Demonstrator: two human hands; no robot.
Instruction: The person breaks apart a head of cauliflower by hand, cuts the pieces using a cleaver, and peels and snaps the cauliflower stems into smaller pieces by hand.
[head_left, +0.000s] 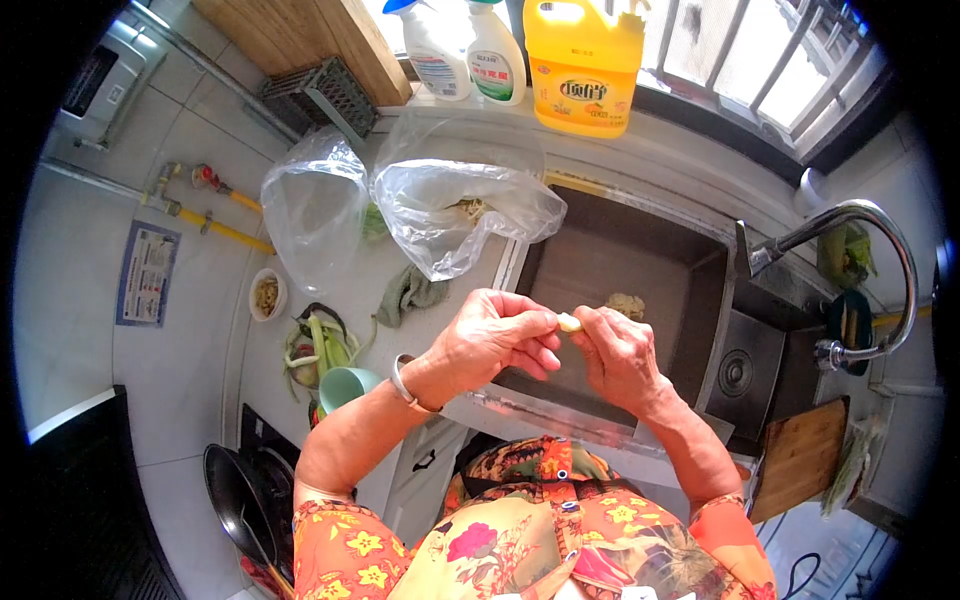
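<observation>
Over the near left part of the sink [690, 300], both hands meet at a small pale yellow-white piece [569, 322]. My left hand [505, 335], with a bracelet at the wrist, pinches its left end between thumb and forefinger. My right hand [620, 350] grips its other end, fingers curled. Beyond the right hand, a pale clump [627, 305] lies on the sink floor, partly hidden by that hand. An open clear plastic bag [430, 220] with pale pieces [470, 209] inside rests on the counter at the sink's left edge.
A second clear bag [315, 200], a grey-green cloth [410, 295], a small white bowl [267, 294], green vegetables [320, 345] and a light green cup [347, 387] are on the left. Bottles, including a yellow jug [585, 70], line the sill. The faucet [905, 260] arches at right.
</observation>
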